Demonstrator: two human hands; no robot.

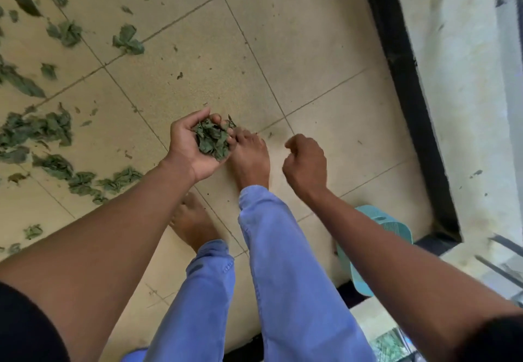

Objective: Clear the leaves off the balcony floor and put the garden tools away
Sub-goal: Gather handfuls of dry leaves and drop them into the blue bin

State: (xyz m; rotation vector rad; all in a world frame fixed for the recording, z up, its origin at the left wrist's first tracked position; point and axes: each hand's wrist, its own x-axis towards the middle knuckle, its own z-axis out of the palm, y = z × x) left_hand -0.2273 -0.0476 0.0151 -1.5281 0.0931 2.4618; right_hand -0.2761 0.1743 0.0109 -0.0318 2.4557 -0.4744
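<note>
Though crumpled, leaves (212,141) dull green (dried-looking)

Crumpled green leaves (212,141) fill my cupped left hand (195,146); more leaves (36,129) lie scattered on the tiled floor (283,36).

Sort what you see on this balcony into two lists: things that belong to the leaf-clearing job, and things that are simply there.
Part of the job:
- left hand, cupping a handful of leaves
- right hand, fingers curled, holding nothing visible
- scattered leaves on the tiled floor

Just there:
- turquoise plastic container, partly hidden behind the right arm
- black threshold strip
</note>
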